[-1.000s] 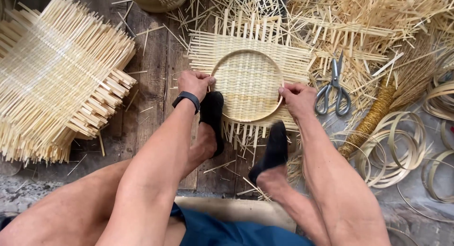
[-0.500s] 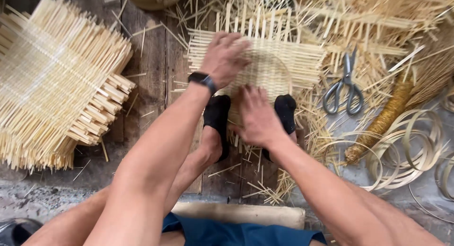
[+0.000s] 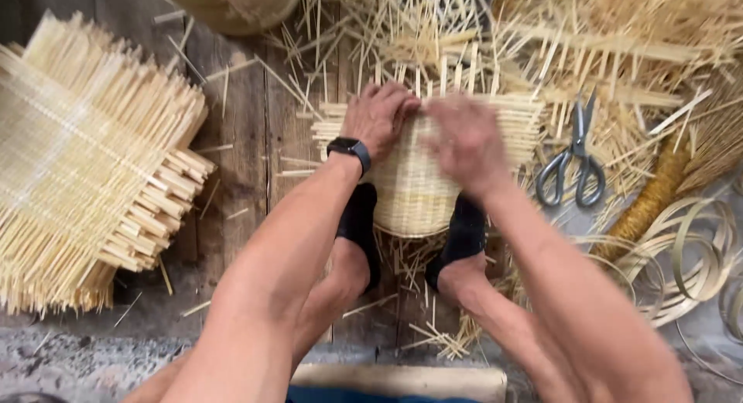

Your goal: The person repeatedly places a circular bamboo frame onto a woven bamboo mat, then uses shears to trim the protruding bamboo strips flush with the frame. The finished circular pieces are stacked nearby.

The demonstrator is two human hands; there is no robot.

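I see my left hand [image 3: 378,118] and blurred right hand [image 3: 464,144], fingers curled on the woven basket [image 3: 414,188] top edge. Scissors [image 3: 574,159] lie just right of the fingers; bare floorboards [image 3: 240,140] lie left.

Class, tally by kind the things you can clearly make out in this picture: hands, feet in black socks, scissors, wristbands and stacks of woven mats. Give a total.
Hands: 2, left hand and right hand
Feet in black socks: 2
Scissors: 1
Black wristband: 1
Stack of woven mats: 1
Total: 7
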